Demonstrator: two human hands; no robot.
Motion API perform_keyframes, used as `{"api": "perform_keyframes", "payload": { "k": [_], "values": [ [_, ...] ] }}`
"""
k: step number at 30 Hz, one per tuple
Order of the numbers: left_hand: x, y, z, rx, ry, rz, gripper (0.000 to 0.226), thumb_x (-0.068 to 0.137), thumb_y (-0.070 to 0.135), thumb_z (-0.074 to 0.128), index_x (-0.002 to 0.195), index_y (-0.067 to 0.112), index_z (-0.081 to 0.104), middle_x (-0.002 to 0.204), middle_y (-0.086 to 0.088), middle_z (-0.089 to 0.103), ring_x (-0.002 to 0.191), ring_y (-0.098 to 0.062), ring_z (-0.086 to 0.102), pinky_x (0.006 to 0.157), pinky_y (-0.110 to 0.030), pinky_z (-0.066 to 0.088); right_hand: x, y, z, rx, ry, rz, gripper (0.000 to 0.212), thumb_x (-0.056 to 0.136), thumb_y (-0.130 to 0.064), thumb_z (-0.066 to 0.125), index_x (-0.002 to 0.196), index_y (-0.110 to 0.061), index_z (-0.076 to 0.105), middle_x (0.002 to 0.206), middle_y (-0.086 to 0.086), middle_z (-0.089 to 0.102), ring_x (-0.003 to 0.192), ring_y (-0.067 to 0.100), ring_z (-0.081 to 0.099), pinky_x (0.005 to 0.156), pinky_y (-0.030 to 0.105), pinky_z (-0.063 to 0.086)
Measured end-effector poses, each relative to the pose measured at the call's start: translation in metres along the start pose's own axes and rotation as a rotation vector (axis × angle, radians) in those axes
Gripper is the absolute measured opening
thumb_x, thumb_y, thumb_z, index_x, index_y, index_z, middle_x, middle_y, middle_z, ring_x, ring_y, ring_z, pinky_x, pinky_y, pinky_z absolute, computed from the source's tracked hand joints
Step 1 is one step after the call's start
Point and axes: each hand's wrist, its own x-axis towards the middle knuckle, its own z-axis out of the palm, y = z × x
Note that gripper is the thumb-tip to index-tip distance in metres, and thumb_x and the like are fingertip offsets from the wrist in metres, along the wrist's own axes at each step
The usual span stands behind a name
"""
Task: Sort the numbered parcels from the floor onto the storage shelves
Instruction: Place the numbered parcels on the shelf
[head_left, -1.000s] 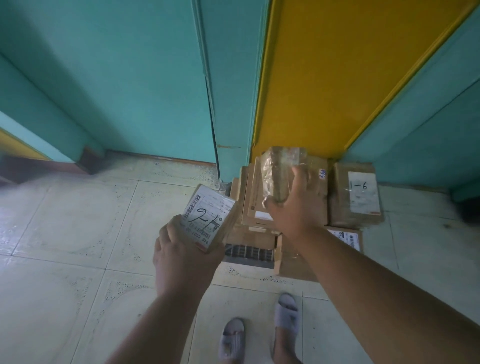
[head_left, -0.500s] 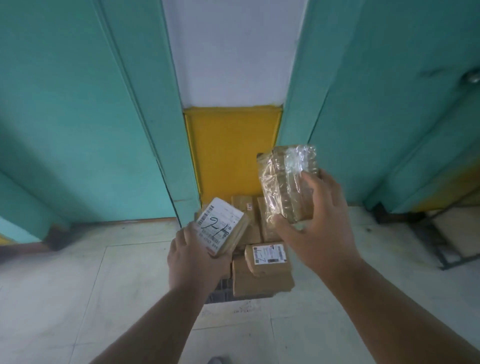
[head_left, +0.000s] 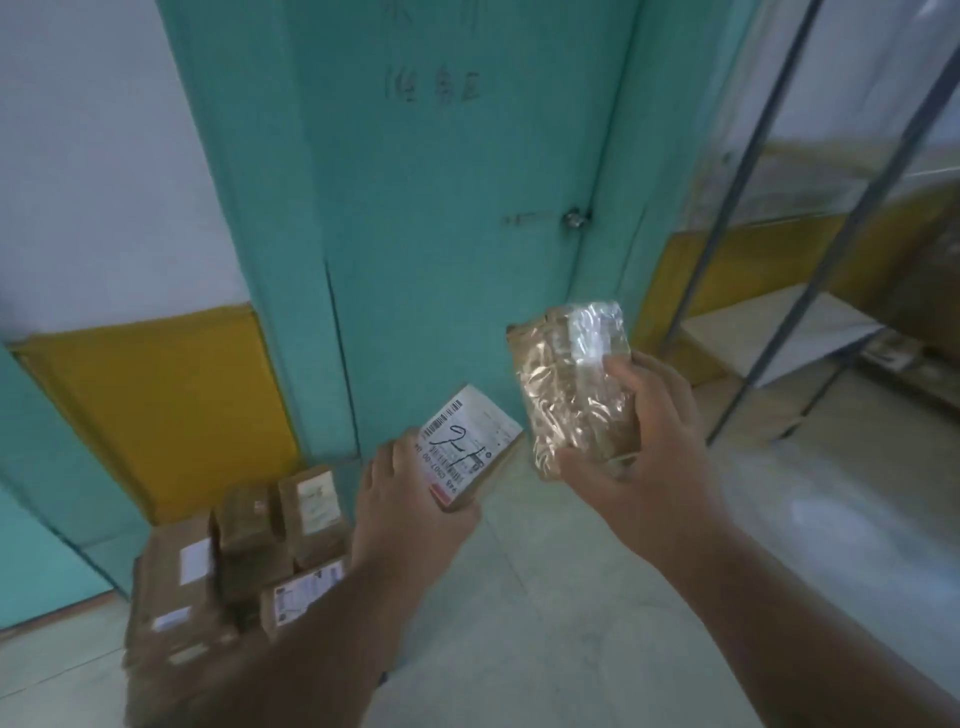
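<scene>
- A small labelled parcel, hand-marked on its white label, was gripped by the left hand, fingers curled round its near end.
- A tape-wrapped parcel was grasped in the right hand, thumb under its lower edge, fingers across its face; it was held higher than the labelled one and just apart from it.
- Open tiled floor was seen below and to the right of both parcels.
- A pile of brown parcels was left on the floor at lower left, against the yellow wall panel.
- A teal door with a round knob was faced.
- A metal-framed shelf unit was seen at right, its white shelf board low and well apart from the hands.
</scene>
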Motion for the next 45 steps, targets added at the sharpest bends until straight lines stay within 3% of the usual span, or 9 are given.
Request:
{"api": "perform_keyframes", "payload": {
  "k": [3,5,9,15,22,27,31,37,45],
  "values": [
    [0.009,0.046,0.028,0.009,-0.053,0.101,0.094,0.064,0.050,0.080,0.143,0.022,0.035,0.131,0.002,0.047,0.117,-0.020,0.044,0.100,-0.035,0.039,0.014,0.028,-0.048,0.754,0.052,0.409,0.047,0.074,-0.032,0.073,0.119,-0.026,0.061,0.113,0.004,0.067,0.098,0.018,0.066,0.089,0.036,0.054],
    [0.021,0.071,0.044,0.011,-0.077,0.137,0.093,0.062,0.045,0.081,0.141,0.021,0.038,0.129,0.001,0.049,0.116,-0.022,0.045,0.099,-0.035,0.038,0.027,0.044,-0.077,1.198,0.082,0.569,0.026,0.082,-0.028,0.068,0.105,-0.016,0.067,0.095,0.006,0.073,0.089,0.019,0.069,0.084,0.037,0.056],
    [0.051,0.112,0.078,-0.004,-0.136,0.210,0.091,0.057,0.045,0.082,0.136,0.021,0.044,0.122,-0.003,0.052,0.109,-0.025,0.049,0.093,-0.039,0.043,0.046,0.081,-0.117,1.475,0.111,0.621,0.048,0.090,-0.027,0.040,0.128,-0.007,0.063,0.132,0.017,0.062,0.123,0.035,0.057,0.109,0.048,0.039],
    [0.097,0.165,0.139,-0.027,-0.276,0.357,0.094,0.057,0.053,0.084,0.136,0.021,0.044,0.120,-0.004,0.054,0.108,-0.027,0.050,0.091,-0.040,0.044,0.068,0.139,-0.144,1.583,0.126,0.672,0.054,0.100,-0.042,0.033,0.140,-0.012,0.053,0.142,0.021,0.052,0.127,0.044,0.049,0.108,0.054,0.037],
    [0.143,0.231,0.200,-0.105,-0.421,0.491,0.095,0.061,0.048,0.083,0.142,0.023,0.040,0.126,-0.002,0.050,0.111,-0.022,0.046,0.090,-0.037,0.045,0.083,0.188,-0.183,1.573,0.309,0.602,0.068,0.094,-0.064,0.039,0.145,-0.020,0.048,0.146,0.022,0.048,0.128,0.046,0.045,0.084,0.042,0.051],
    [0.141,0.285,0.245,-0.136,-0.472,0.608,0.098,0.065,0.049,0.082,0.146,0.023,0.033,0.127,0.001,0.042,0.114,-0.020,0.045,0.090,-0.040,0.050,0.084,0.227,-0.220,1.474,0.372,0.650,0.062,0.088,-0.047,0.048,0.141,-0.016,0.052,0.140,0.022,0.054,0.114,0.047,0.054,0.071,0.041,0.054],
    [0.136,0.339,0.295,-0.155,-0.463,0.707,0.102,0.064,0.042,0.084,0.151,0.027,0.031,0.124,0.004,0.029,0.109,-0.014,0.039,0.085,-0.031,0.049,0.077,0.281,-0.273,1.427,0.434,0.693,0.057,0.096,-0.047,0.037,0.142,-0.017,0.051,0.139,0.023,0.055,0.119,0.048,0.054,0.074,0.040,0.055],
    [0.126,0.438,0.376,-0.202,-0.480,0.629,0.107,0.069,0.046,0.085,0.153,0.028,0.022,0.131,0.006,0.027,0.107,-0.005,0.035,0.079,-0.020,0.045,0.087,0.377,-0.366,1.360,0.449,0.713,0.057,0.097,-0.050,0.035,0.133,-0.014,0.062,0.137,0.023,0.057,0.128,0.052,0.047,0.085,0.046,0.053],
    [0.134,0.565,0.454,-0.195,-0.353,0.563,0.106,0.066,0.057,0.083,0.149,0.022,0.026,0.137,0.003,0.034,0.117,-0.012,0.044,0.084,-0.033,0.057,0.156,0.472,-0.484,1.349,0.380,0.691,0.057,0.097,-0.050,0.032,0.130,-0.016,0.064,0.136,0.021,0.059,0.117,0.047,0.057,0.078,0.042,0.054]
  ]
}}
